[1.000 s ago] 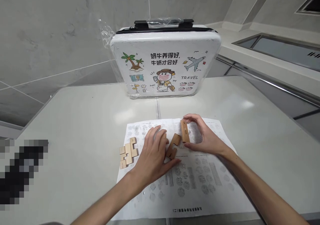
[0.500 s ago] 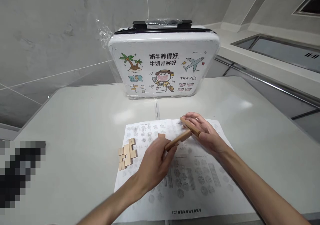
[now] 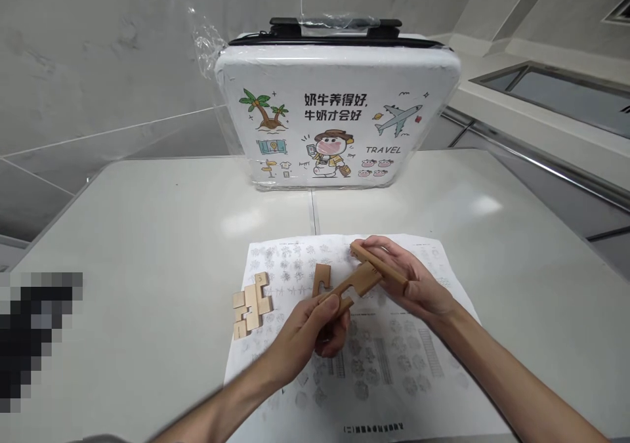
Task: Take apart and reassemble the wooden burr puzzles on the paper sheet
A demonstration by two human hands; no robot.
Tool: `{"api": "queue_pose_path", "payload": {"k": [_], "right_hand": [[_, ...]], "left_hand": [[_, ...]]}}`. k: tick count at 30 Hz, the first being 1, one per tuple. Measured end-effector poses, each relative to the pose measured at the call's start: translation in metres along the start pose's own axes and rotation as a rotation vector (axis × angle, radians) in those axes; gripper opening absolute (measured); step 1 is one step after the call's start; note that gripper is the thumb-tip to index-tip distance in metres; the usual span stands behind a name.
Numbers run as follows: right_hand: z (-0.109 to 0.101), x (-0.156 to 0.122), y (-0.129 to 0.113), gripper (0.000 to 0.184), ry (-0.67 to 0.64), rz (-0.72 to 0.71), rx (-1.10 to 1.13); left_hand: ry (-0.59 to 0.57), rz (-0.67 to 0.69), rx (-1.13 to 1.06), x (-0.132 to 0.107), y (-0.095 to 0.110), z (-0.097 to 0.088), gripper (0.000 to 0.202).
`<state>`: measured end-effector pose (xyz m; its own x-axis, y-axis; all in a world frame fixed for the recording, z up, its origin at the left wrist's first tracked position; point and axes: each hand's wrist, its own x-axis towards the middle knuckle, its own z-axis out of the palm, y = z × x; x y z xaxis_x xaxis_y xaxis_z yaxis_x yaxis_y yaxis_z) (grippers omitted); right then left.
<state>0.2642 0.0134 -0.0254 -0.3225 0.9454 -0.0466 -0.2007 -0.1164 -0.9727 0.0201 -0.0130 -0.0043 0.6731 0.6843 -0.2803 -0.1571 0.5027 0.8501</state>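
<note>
My left hand (image 3: 310,328) is closed on a notched wooden puzzle piece (image 3: 352,287), held above the printed instruction sheet (image 3: 394,358). My right hand (image 3: 413,282) grips a second wooden bar (image 3: 378,266), which crosses the first piece where the two meet. A third notched piece (image 3: 321,279) lies on the sheet just left of my hands. A cluster of pale wooden pieces (image 3: 251,304) rests at the sheet's left edge.
A white cartoon-printed case (image 3: 339,111) with a black handle stands upright at the back of the white table (image 3: 147,246). A counter with a recessed panel (image 3: 551,95) runs along the right. A blurred dark patch sits at the far left.
Both hands lifted their pieces off the sheet and brought them together, crossing. A third piece once under my left hand now lies uncovered on the paper.
</note>
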Motion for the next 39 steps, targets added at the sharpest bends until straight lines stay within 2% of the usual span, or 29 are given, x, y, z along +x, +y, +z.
{"api": "queue_pose_path", "payload": {"k": [10,17,28,33,36,39], "right_hand": [[-0.007,0.0,-0.007,0.084,-0.041,-0.063,-0.152],[-0.016,-0.002,-0.005,0.077,-0.134,-0.124,-0.135],[-0.019,-0.005,-0.011,0.075,-0.206,-0.07,-0.19],[-0.022,-0.005,-0.008,0.084,-0.236,-0.051,-0.116],[-0.019,-0.005,-0.009,0.084,-0.245,-0.053,-0.101],[-0.01,-0.005,-0.011,0.082,-0.275,-0.007,-0.178]], "left_hand": [[-0.051,-0.031,-0.196,0.002,-0.006,-0.002,0.042],[-0.086,-0.053,-0.237,0.003,-0.007,-0.004,0.043],[-0.134,-0.075,-0.228,0.001,-0.01,-0.004,0.043],[-0.172,-0.071,-0.192,-0.001,-0.007,-0.004,0.043],[-0.171,-0.059,-0.178,0.0,-0.007,-0.004,0.044],[-0.16,-0.066,-0.153,0.001,-0.009,-0.003,0.045]]}}
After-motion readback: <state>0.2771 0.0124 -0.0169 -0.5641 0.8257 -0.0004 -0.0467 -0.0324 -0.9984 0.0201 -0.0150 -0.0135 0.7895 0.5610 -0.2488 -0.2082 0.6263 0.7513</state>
